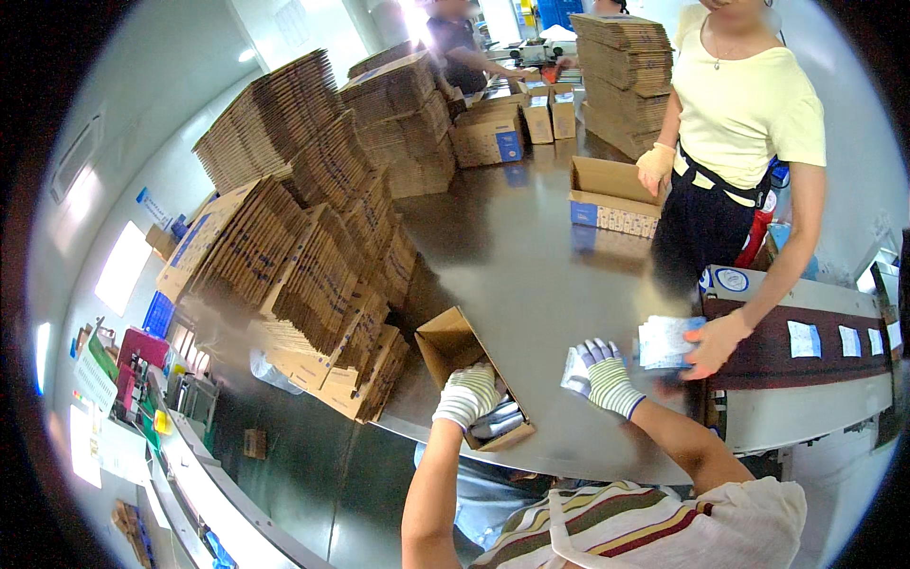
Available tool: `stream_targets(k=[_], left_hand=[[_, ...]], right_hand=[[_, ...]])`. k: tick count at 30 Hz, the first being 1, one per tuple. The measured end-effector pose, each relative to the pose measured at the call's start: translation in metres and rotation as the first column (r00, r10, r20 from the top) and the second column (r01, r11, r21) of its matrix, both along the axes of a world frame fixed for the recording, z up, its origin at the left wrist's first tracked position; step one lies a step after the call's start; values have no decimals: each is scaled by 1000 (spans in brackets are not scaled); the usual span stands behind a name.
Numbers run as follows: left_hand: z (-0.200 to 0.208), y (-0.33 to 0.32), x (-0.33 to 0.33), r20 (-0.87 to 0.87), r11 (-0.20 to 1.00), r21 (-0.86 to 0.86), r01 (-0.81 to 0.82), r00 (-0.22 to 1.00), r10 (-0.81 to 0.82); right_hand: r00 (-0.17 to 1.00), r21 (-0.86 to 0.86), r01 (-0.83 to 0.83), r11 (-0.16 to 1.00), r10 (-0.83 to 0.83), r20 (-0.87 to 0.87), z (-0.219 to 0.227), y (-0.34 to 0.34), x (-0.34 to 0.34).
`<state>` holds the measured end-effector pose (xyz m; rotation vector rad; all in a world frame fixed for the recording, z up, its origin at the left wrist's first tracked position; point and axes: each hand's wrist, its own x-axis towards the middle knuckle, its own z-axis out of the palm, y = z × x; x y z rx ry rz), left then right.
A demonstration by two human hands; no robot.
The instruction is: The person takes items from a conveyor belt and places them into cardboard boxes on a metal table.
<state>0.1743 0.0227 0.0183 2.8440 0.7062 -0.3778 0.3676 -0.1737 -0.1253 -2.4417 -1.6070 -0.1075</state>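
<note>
My left hand (466, 394), in a striped knit glove, reaches down into an open cardboard box (443, 338) at the table's near edge. Its fingers are hidden by the glove's back and the box wall. Several silvery-white packets (499, 420) lie in the box beside that hand. To the right of the box, my right hand (611, 381), in a matching striped glove, is low over the metal table, its fingers round a white packet (573, 371) that sticks out on the left. A co-worker's gloved hand (718, 345) holds white packets (667, 342) just beyond it.
Tall stacks of flattened cartons (284, 256) line the table's left side, with another stack (624, 81) at the back. An open carton (614, 211) stands near the co-worker (749, 104). On the right, a conveyor belt (758, 337) carries several packets. Filled boxes (488, 133) stand at the far end.
</note>
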Motion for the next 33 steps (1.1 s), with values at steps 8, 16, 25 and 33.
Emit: stream_targets(k=[8, 16, 25, 33], left_hand=[[2, -1, 0, 3, 999, 48, 17, 1000, -17], [-7, 2, -3, 54, 998, 58, 30, 998, -33], [2, -4, -1, -1, 999, 34, -11, 1000, 11], [10, -4, 0, 21, 1000, 7, 1, 1000, -1]], right_hand=[[967, -114, -224, 968, 236, 99, 13, 0, -5], [836, -53, -528, 848, 507, -210, 6, -41, -39], [964, 29, -265, 964, 264, 34, 43, -28, -6], [983, -593, -175, 786, 174, -59, 80, 18, 28]])
